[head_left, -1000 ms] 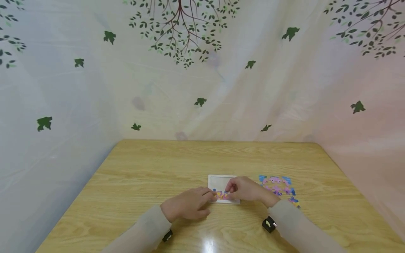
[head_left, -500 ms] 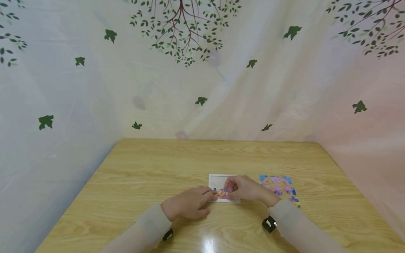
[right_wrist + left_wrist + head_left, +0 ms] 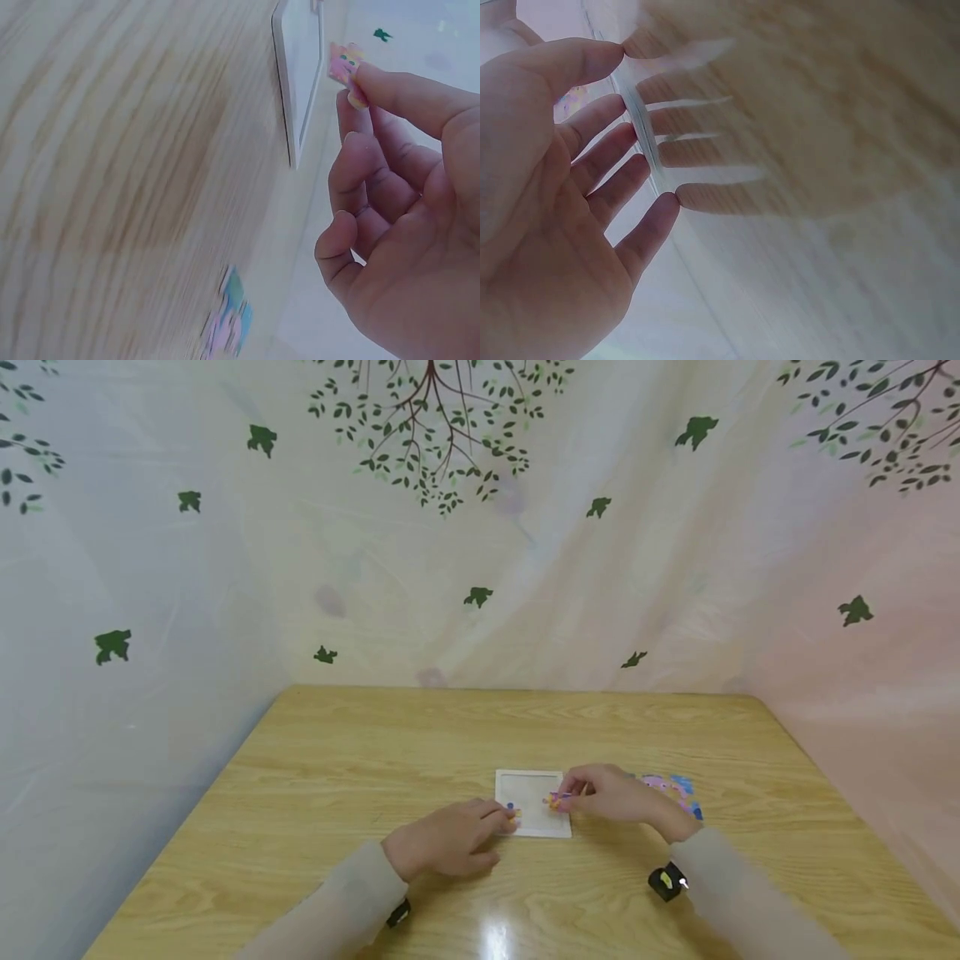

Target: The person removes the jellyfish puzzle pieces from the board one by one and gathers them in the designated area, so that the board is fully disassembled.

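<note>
A shallow white puzzle tray (image 3: 534, 818) lies in the middle of the table. My left hand (image 3: 450, 839) rests at its left front corner, fingers extended, fingertips over a small yellow-and-blue puzzle piece (image 3: 513, 816). In the left wrist view the fingers (image 3: 613, 146) are straight and spread. Above the tray's right side, my right hand (image 3: 615, 795) pinches a pink-and-yellow puzzle piece (image 3: 557, 801) between thumb and fingertips. The right wrist view shows this puzzle piece (image 3: 346, 66) raised beside the tray (image 3: 289, 90), its remaining fingers loosely curled.
More pink-and-blue puzzle pieces (image 3: 681, 787) lie to the right of the tray, partly hidden behind the right hand and forearm. The wooden table (image 3: 360, 743) reaches back to a curtain (image 3: 390, 593) printed with leaves and branches.
My right hand has lifted the pink-and-yellow puzzle piece from the tray's front and moved right and away, baring the tray's floor. My left hand has stayed at the corner.
</note>
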A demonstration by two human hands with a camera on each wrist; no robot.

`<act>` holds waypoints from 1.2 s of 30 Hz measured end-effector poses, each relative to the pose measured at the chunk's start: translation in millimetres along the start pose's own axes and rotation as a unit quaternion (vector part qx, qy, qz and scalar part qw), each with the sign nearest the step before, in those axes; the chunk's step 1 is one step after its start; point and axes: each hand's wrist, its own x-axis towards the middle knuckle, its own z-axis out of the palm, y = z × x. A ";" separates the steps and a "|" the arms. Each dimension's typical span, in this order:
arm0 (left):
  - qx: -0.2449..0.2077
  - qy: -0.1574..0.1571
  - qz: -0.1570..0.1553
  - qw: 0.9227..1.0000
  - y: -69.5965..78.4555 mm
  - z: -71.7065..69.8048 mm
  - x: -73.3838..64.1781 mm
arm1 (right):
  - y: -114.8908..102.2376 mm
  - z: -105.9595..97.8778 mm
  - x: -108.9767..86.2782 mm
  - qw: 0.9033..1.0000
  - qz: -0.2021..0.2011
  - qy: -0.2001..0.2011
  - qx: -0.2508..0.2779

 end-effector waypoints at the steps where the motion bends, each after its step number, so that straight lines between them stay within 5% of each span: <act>1: -0.001 0.000 0.001 1.000 0.1 -0.3 0.0 | 2.4 -2.7 -3.0 1.000 -0.001 0.000 0.000; 24: -0.019 -0.005 -0.006 1.000 2.4 -2.9 -1.2 | 49.2 -49.3 -90.1 0.999 0.013 -0.005 0.029; 36: -0.025 -0.002 -0.003 1.000 2.1 -3.0 -1.2 | 63.6 -48.3 -106.7 0.998 0.044 -0.017 0.052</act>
